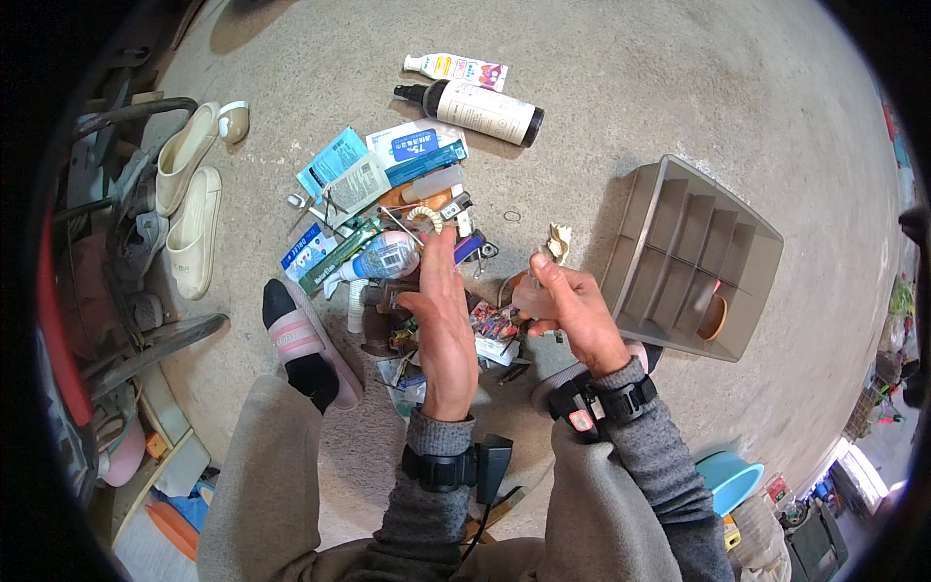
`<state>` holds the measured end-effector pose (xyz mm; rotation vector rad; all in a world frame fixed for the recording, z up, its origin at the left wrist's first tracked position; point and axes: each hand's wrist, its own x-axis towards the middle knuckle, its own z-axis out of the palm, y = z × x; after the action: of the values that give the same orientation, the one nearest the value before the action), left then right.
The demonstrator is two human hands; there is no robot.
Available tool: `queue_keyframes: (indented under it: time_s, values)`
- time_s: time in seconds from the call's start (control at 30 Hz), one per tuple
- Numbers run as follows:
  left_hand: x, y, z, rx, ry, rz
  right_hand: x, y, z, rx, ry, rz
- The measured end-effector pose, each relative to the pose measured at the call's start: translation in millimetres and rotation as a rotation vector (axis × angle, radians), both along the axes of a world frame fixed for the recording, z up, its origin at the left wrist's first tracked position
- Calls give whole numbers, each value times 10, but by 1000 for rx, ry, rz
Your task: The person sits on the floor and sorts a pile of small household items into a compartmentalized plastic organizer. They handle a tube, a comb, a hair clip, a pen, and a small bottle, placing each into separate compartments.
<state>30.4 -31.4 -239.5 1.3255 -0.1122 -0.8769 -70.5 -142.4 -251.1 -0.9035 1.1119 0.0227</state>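
My left hand (446, 331) is held flat with its fingers stretched out and thumb apart, gripping nothing, above a pile of small household goods. Between the thumb and fingers of my right hand (582, 313) is a small translucent container (534, 297), partly covered by the fingers. Around the left hand lie a clear bottle with blue liquid (385, 256), a green tube (340, 256), a coiled cream hair tie (425, 215) and a packet of colorful hair bands (496, 321). A crumpled beige scrap (559, 242) rests beyond the right hand.
On the right stands a grey plastic divided box (634, 251), with a brown oval item (712, 318) in one compartment. Beyond the pile lie a dark spray bottle (487, 113), a white tube (457, 69) and a wipes packet (422, 142). Cream slippers (195, 233) are at left.
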Motion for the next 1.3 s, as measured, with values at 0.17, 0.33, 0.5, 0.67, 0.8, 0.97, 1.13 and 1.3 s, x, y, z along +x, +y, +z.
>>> queue_keyframes:
  time_s: [0.17, 0.33, 0.5, 0.67, 0.8, 0.97, 1.13, 1.3]
  values:
    - [28, 17, 8, -33, -2, 18, -39, -20, -52, -91, 32, 88]
    - [40, 23, 21, -75, 64, 40, -48, -17, -68, -110, 24, 65]
    - [53, 23, 17, -149, 157, 61, -4, 11, -15, -49, -38, -5]
    - [70, 26, 20, -265, 282, 77, -2, -22, 10, 23, -65, -6]
    - [80, 36, 16, -355, 381, 84, -10, -27, -5, 35, -54, 30]
    - [124, -7, 166, -464, 600, 63, -19, -36, 7, 67, -70, -22]
    - [100, -66, 932, -831, 789, -380, -53, -95, 57, -20, -56, -53]
    - [-36, -137, 1733, -1125, 1030, -381, -56, -119, 36, 67, -65, -37]
